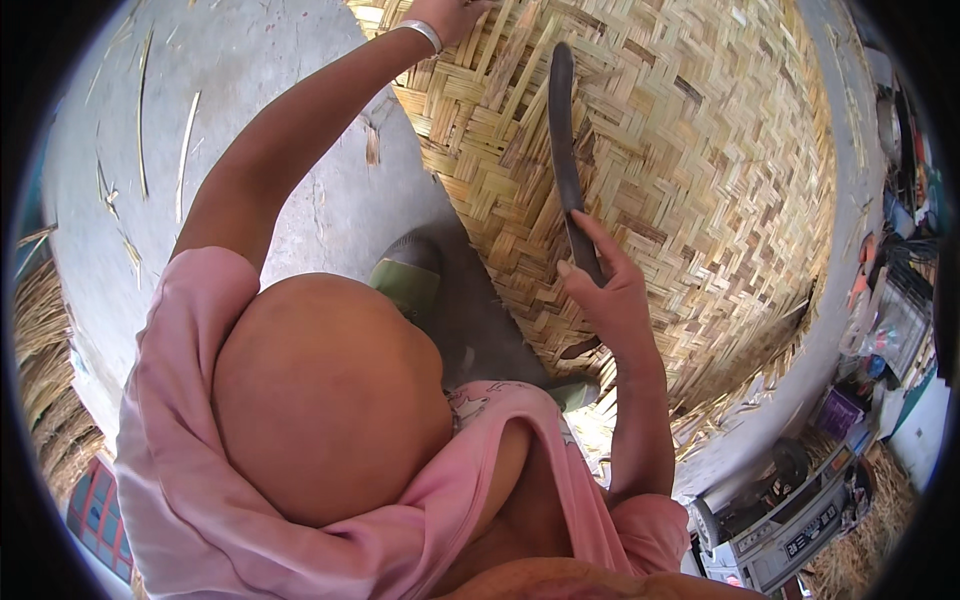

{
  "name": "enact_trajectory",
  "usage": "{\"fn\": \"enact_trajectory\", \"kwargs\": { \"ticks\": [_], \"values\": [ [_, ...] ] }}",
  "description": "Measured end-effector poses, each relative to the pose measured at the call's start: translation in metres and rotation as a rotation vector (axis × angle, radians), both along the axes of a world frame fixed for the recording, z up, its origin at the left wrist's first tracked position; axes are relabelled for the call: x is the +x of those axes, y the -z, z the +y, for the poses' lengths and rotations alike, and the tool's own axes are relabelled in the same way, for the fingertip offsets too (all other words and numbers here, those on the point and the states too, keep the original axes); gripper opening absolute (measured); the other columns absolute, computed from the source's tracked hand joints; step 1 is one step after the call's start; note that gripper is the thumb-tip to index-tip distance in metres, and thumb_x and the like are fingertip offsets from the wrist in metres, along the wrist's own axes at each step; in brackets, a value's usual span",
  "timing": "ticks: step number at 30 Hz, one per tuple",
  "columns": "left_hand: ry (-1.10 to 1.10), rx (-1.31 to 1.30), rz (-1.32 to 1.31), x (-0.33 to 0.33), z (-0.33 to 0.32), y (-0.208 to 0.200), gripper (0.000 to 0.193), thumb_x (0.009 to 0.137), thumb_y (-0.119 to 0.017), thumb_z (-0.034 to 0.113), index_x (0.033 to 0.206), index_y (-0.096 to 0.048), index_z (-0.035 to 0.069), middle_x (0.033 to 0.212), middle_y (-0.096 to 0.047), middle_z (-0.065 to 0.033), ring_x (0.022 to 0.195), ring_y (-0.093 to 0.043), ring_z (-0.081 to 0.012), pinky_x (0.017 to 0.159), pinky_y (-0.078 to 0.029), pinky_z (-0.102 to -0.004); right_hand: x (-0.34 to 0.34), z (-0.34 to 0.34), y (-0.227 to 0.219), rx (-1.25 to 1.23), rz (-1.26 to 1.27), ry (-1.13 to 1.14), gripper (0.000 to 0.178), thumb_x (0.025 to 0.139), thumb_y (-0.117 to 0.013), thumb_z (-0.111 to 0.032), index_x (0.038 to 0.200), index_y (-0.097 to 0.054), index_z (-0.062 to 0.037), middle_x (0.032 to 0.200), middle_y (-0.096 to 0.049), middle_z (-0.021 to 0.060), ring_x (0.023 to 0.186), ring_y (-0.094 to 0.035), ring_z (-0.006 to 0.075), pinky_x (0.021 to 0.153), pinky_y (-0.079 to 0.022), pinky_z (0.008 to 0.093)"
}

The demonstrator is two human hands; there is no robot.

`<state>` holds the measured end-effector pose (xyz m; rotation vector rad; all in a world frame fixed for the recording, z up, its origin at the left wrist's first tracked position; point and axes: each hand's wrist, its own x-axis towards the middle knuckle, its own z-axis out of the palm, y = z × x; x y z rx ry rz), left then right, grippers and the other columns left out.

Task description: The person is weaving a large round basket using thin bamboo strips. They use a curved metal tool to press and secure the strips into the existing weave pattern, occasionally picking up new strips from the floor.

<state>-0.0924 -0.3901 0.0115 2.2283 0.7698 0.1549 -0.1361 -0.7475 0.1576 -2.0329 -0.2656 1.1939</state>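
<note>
Mat (680, 150): large woven bamboo sheet, lying on the concrete floor (300, 200) ahead of the person.
Blade (565, 150): long, dark, curved; lies over the mat's weave.
Right hand (605, 290): closed round the blade's handle.
Left hand (450, 15): on the mat's far edge; grip cannot be told.
Floor: scattered bamboo strips (140, 110).
Foot (410, 280): green sandal, at the mat's edge.

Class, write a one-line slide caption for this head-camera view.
Right hand grips a dark curved blade over a large woven bamboo mat; left hand rests on its far edge.
</note>
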Motion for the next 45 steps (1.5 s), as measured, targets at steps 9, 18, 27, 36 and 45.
{"fn": "enact_trajectory", "kwargs": {
  "ticks": [9,18,27,36,45],
  "values": [
    [0.170,-0.996,0.244,0.019,0.019,0.022,0.013,0.089,-0.068,0.015,0.093,-0.066,0.003,0.072,-0.064,-0.0053,0.050,-0.054,-0.0105,0.038,-0.041,-0.0261,-0.010,0.029,-0.003,0.285,0.138,0.153,0.059,0.085,-0.067,-0.008,0.141,-0.047,-0.0046,0.119,-0.058,0.0049,0.099,-0.055,0.0074,0.086,-0.045,0.0217],
    [0.085,-0.781,0.188,0.000,-0.013,-0.001,0.021,0.080,-0.079,0.018,0.083,-0.063,0.005,0.060,-0.059,-0.0020,0.042,-0.046,-0.0046,0.038,-0.038,-0.0224,0.000,0.044,0.013,0.248,0.232,0.204,0.057,0.085,-0.067,-0.009,0.139,-0.050,-0.0049,0.098,-0.062,-0.0011,0.075,-0.051,0.0025,0.063,-0.042,0.0200],
    [-0.076,-0.780,0.006,-0.027,-0.010,0.007,0.024,0.085,-0.076,0.024,0.080,-0.058,0.008,0.058,-0.056,0.0002,0.044,-0.048,-0.0052,0.037,-0.034,-0.0200,0.028,0.077,0.048,0.037,0.122,-0.028,0.058,0.081,-0.069,-0.024,0.133,-0.057,-0.0021,0.083,-0.065,0.0031,0.069,-0.056,0.0082,0.065,-0.047,0.0260],
    [-0.077,-1.087,0.024,-0.024,-0.001,0.007,0.031,0.086,-0.076,0.033,0.092,-0.059,0.007,0.066,-0.060,0.0011,0.049,-0.055,-0.0053,0.040,-0.042,-0.0171,0.059,0.093,0.023,0.053,0.244,-0.040,0.053,0.082,-0.070,-0.024,0.130,-0.060,-0.0047,0.071,-0.054,-0.0043,0.053,-0.044,0.0062,0.047,-0.034,0.0249],
    [-0.079,-0.928,0.107,-0.027,-0.011,-0.018,0.050,0.085,-0.072,0.050,0.102,-0.060,0.005,0.066,-0.061,-0.0015,0.047,-0.054,-0.0054,0.042,-0.044,-0.0186,0.058,0.105,0.017,-0.017,0.190,-0.054,0.053,0.082,-0.069,-0.027,0.129,-0.061,-0.0044,0.077,-0.061,0.0014,0.062,-0.054,0.0124,0.056,-0.043,0.0314]
  ]
}}
